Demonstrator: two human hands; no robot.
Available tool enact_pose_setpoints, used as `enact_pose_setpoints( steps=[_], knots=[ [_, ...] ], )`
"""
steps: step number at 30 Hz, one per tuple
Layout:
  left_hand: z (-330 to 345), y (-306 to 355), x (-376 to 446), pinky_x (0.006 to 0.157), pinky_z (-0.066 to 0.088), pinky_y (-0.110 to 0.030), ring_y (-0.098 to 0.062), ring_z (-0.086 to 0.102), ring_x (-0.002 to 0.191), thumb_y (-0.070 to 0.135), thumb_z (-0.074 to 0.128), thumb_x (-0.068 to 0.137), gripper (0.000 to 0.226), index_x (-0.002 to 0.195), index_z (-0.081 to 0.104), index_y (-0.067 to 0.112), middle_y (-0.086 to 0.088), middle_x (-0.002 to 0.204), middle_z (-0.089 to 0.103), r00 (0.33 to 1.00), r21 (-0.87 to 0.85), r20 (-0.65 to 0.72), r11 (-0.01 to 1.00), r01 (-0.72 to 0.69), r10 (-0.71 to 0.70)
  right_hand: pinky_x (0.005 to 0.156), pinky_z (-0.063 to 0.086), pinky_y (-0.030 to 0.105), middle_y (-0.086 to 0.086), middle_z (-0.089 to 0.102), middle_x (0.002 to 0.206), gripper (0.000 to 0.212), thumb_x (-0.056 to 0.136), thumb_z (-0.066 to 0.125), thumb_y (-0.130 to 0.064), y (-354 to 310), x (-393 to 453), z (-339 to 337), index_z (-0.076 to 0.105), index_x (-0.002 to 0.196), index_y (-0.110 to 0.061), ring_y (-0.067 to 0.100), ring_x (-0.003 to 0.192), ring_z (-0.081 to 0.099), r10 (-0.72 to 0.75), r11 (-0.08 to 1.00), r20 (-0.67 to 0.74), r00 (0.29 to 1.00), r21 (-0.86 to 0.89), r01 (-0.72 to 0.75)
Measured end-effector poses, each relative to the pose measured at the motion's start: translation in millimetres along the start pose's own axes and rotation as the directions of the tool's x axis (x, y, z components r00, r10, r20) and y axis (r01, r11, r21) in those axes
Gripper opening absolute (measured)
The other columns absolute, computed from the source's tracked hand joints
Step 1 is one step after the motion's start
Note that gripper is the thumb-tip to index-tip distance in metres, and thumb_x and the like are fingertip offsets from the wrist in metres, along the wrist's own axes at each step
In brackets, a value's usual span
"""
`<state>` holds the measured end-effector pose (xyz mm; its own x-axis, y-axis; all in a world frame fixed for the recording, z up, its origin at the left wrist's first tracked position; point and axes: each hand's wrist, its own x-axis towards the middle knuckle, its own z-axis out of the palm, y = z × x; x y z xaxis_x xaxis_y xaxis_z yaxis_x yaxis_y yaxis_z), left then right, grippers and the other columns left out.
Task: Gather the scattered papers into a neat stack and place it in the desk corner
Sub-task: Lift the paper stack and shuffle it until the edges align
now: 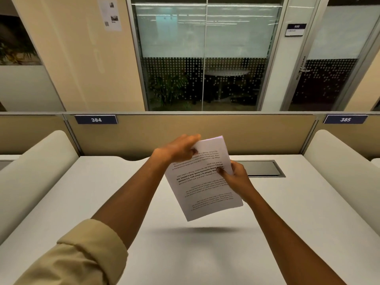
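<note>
A stack of white printed papers [202, 182] hangs in the air above the middle of the white desk [102, 202], tilted, with its text upside down to me. My left hand [177, 150] grips the stack's upper left edge, fingers curled over the top. My right hand [236, 175] pinches the right edge, thumb on the printed face. The stack casts a shadow on the desk below it. No loose sheets lie on the desk surface that I can see.
A dark cable hatch [261, 168] is set into the desk at the back right. Rounded cream side dividers [35, 171] [337, 161] flank the desk. A tan back partition [185, 130] carries the label 384 [96, 119]. Glass walls stand beyond.
</note>
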<state>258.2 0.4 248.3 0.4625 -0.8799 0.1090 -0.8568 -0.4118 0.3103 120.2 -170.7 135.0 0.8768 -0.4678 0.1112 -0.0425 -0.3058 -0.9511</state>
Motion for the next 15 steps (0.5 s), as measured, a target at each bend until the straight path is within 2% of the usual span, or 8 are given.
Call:
enact_pose_setpoints(
  steps=[5, 8, 10, 12, 13, 15],
  knots=[
    [9.3, -18.2, -15.1, 0.075, 0.058, -0.042, -0.027, 0.064, 0.088, 0.032, 0.07, 0.085, 0.026, 0.095, 0.057, 0.012, -0.009, 0.101, 0.067, 0.974, -0.12, -0.19, 0.987, 0.105, -0.127, 0.078, 0.061, 0.041, 0.006, 0.071, 0.109, 0.025, 0.092, 0.063, -0.024, 6.1, -7.9, -7.0, 0.061, 0.115, -0.013, 0.026, 0.094, 0.071, 0.031, 0.997, -0.015, 0.999, 0.073, -0.03],
    [16.4, -38.9, -29.4, 0.072, 0.059, -0.044, -0.029, 0.066, 0.084, 0.032, 0.08, 0.077, 0.037, 0.088, 0.058, 0.004, -0.013, 0.092, 0.068, 0.929, -0.352, -0.22, 0.912, 0.211, -0.299, 0.077, 0.062, 0.041, 0.006, 0.072, 0.109, 0.022, 0.092, 0.063, -0.024, 11.4, -12.3, -14.7, 0.061, 0.113, -0.017, 0.025, 0.093, 0.071, 0.048, 0.992, -0.021, 0.999, 0.12, -0.046],
    [25.8, -50.3, -39.7, 0.071, 0.06, -0.041, -0.031, 0.069, 0.085, 0.023, 0.083, 0.074, 0.039, 0.089, 0.06, -0.004, -0.017, 0.094, 0.07, 0.902, -0.569, -0.18, 0.789, 0.231, -0.393, 0.072, 0.062, 0.036, 0.004, 0.072, 0.108, 0.019, 0.092, 0.063, -0.024, 14.3, -14.8, -17.4, 0.061, 0.111, -0.022, 0.023, 0.092, 0.072, 0.051, 0.988, -0.016, 0.999, 0.144, -0.048],
    [42.1, -57.3, -51.8, 0.071, 0.058, -0.031, -0.021, 0.071, 0.085, 0.019, 0.084, 0.071, 0.031, 0.082, 0.061, 0.001, -0.014, 0.095, 0.073, 0.884, -0.782, -0.123, 0.592, 0.193, -0.45, 0.07, 0.062, 0.034, 0.003, 0.073, 0.108, 0.019, 0.092, 0.063, -0.024, 17.3, -17.1, -17.8, 0.062, 0.111, -0.022, 0.024, 0.092, 0.072, 0.059, 0.983, -0.015, 0.998, 0.174, -0.056],
    [53.2, -58.3, -57.1, 0.076, 0.054, -0.03, -0.018, 0.069, 0.085, 0.019, 0.083, 0.072, 0.027, 0.078, 0.059, 0.007, -0.013, 0.094, 0.072, 0.882, -0.843, -0.09, 0.507, 0.179, -0.462, 0.071, 0.062, 0.035, 0.004, 0.073, 0.109, 0.02, 0.092, 0.063, -0.024, 19.7, -18.3, -17.6, 0.062, 0.112, -0.021, 0.024, 0.092, 0.072, 0.066, 0.979, -0.018, 0.998, 0.194, -0.061],
    [81.7, -56.6, -65.6, 0.09, 0.049, -0.042, -0.023, 0.064, 0.093, 0.013, 0.075, 0.081, 0.02, 0.084, 0.056, 0.009, -0.016, 0.1, 0.068, 0.891, -0.925, 0.002, 0.338, 0.174, -0.455, 0.075, 0.062, 0.041, 0.005, 0.073, 0.11, 0.024, 0.092, 0.064, -0.023, 25.8, -21.0, -14.7, 0.062, 0.115, -0.018, 0.026, 0.094, 0.072, 0.085, 0.971, -0.023, 0.996, 0.228, -0.077]
  ],
)
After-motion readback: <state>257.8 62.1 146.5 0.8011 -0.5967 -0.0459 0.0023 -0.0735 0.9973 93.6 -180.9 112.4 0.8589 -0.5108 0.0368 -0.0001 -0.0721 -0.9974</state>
